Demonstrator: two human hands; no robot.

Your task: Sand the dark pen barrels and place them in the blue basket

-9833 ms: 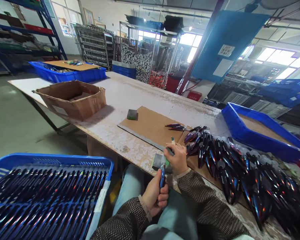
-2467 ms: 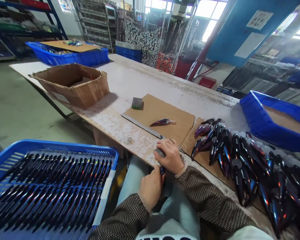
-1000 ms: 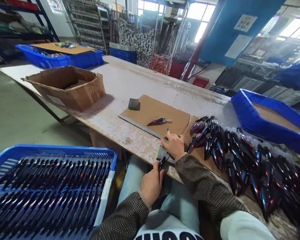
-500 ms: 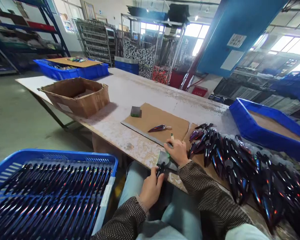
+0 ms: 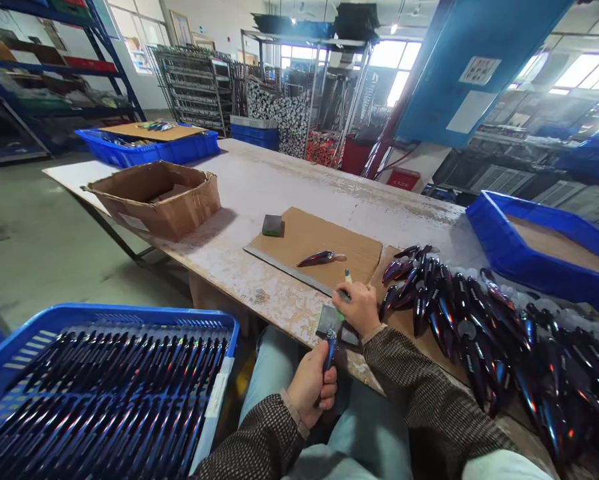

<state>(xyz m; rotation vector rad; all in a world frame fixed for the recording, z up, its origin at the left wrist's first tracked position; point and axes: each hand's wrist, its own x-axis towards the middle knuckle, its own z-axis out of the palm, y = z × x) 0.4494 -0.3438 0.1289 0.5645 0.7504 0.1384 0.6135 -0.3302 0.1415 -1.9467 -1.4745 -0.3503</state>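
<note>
My left hand [image 5: 313, 385] is closed around a dark, glossy fishing lure body [image 5: 330, 348] with one end pointing up, in front of the table edge. Just past it is a grey-topped pad with a green border [image 5: 328, 320]. My right hand [image 5: 358, 307] is closed beside that pad, fingers around a slim pale stick with a dark green end [image 5: 348, 275]. Another lure body [image 5: 322, 258] lies on the cardboard sheet [image 5: 352, 239], a short way beyond the right hand. A small grey block [image 5: 272, 225] sits on the sheet's far left corner.
Many dark lure bodies [image 5: 472, 320] are heaped at the right. A blue basket [image 5: 139, 311] of lined-up lures stands at lower left. On the table [image 5: 279, 177] are a cardboard box [image 5: 189, 207], a blue crate [image 5: 154, 155] and a blue tray [image 5: 544, 247].
My left hand has turned the lure, so its shiny end now points up and more fingers wrap around it. My right hand stays nearly in place with the stick.
</note>
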